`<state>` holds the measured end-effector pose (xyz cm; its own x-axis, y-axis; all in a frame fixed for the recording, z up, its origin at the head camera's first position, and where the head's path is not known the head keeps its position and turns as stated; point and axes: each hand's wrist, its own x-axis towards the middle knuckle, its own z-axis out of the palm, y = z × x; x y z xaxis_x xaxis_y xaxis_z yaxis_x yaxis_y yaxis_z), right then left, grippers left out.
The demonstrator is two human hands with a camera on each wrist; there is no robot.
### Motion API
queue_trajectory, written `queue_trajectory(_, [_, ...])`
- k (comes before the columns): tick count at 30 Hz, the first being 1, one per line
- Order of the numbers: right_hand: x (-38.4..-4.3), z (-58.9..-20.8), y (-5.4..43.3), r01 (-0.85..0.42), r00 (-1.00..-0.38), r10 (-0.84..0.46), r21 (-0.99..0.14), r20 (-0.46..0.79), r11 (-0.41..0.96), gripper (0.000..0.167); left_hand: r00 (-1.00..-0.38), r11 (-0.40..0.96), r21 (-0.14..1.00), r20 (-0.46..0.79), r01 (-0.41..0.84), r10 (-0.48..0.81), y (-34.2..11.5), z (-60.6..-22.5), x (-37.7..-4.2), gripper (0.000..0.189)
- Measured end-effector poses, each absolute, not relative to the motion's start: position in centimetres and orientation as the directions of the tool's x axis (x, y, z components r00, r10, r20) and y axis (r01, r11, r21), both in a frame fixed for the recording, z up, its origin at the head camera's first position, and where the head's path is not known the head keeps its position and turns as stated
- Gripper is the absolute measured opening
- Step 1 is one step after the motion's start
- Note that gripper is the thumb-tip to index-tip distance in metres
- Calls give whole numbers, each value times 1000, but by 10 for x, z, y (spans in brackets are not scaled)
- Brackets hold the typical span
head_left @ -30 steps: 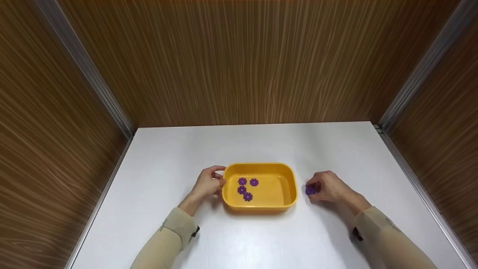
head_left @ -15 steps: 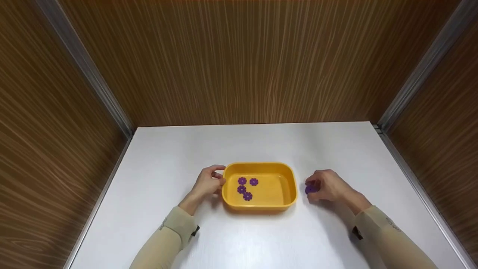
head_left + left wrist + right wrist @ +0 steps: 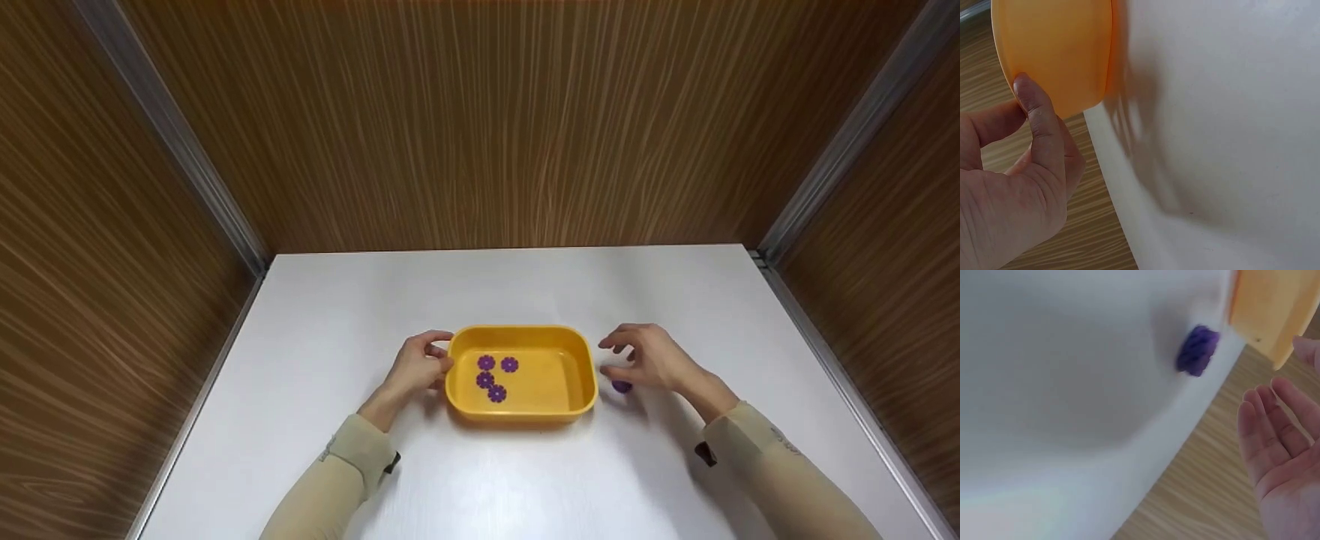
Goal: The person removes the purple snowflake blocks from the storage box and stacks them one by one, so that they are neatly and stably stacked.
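Note:
A yellow plastic tray (image 3: 547,412) stands mid-table, with several flat purple flower-shaped pieces (image 3: 496,394) lying in its left half. My left hand (image 3: 415,366) holds the tray's left end; in the left wrist view the thumb lies on its wall at the rim. Right of the tray, my right hand (image 3: 651,358) hovers with fingers apart and nothing between them. Under it a short stack of purple pieces (image 3: 622,386) sits on the table, mostly hidden by the hand. The right wrist view shows this purple stack (image 3: 1198,350) whole, though blurred, apart from the fingers.
The white table (image 3: 360,292) is bounded by a wood-grain panel (image 3: 510,127) at the back and similar panels at both sides. Metal strips (image 3: 832,142) run along the corners. The stack is close to the tray's right end.
My right hand has let go of the purple stack, opened its fingers and risen slightly away and up. The left hand and the tray keep their places.

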<state>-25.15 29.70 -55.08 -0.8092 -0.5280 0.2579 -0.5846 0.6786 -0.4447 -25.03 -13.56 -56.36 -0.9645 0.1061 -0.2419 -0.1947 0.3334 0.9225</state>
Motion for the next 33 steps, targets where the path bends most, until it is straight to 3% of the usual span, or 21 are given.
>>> queue_trajectory(12, [-255,-537,263,-660,-744,-579,-498,333,562,30,-967,318,932,-225,-176,123,-137,-567,-251,56])
queue_trajectory(33, [-253,-542,202,-626,-738,-645,-560,199,543,39,-965,337,923,-234,-184,117,-137,-563,-248,55])
